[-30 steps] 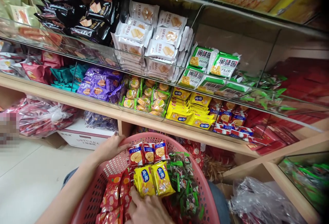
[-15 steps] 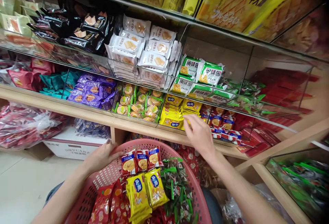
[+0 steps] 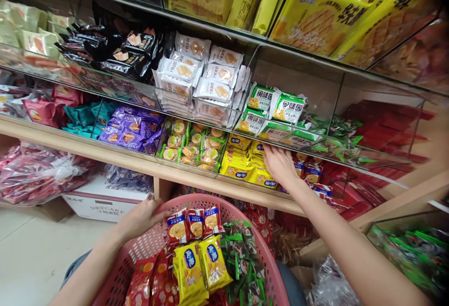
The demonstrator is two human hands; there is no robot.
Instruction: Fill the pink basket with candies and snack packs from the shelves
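My left grip [image 3: 149,214] clasps the far-left rim of the round, perforated pink plastic basket [image 3: 196,200]. My right grip [image 3: 280,163] is among glossy yellow packets [image 3: 239,162] on the glass-fronted wooden shelf [image 3: 210,183]; I cannot tell whether it pinches one.

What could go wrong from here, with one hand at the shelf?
The right hand might disturb the adjoining red-and-blue packets while at the shelf's yellow packets. If the left hand slipped off the pink basket, it could tilt, and the yellow packs lying inside might slide.
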